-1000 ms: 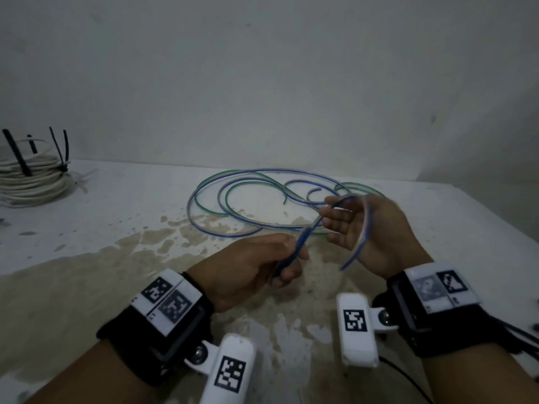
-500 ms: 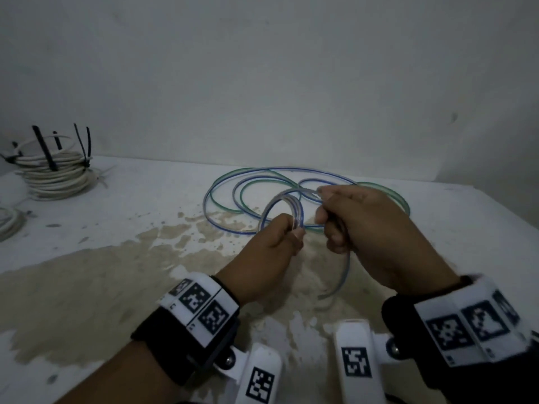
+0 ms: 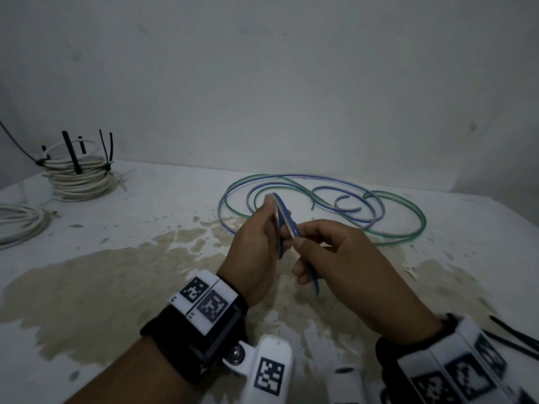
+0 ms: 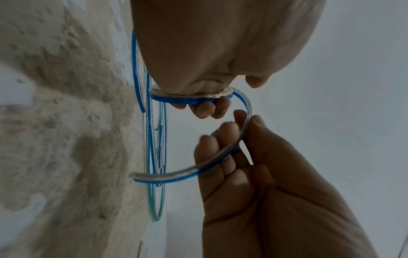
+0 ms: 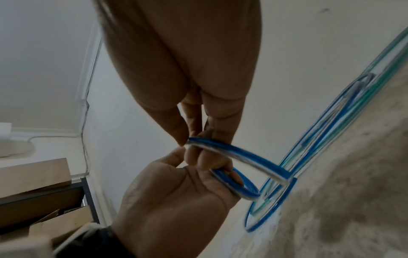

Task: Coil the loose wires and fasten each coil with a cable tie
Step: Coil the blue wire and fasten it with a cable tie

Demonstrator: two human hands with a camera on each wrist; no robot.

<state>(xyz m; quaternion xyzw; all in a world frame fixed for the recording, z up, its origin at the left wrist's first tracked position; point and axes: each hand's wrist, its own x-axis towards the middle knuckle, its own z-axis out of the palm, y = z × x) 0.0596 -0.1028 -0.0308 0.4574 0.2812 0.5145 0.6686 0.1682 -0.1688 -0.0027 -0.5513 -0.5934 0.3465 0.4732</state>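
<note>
Springy blue wire, held mid-frame above the stained table.
Left hand pinched small loops, right hand curled round the tail; any slackening probably would have let the stiff coil spring open.

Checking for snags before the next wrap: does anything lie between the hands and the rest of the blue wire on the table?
Nothing visible does. Both the left hand and right hand already hold the blue wire; its loose loops lie just beyond on bare table, tangled only with the green wire.
</note>
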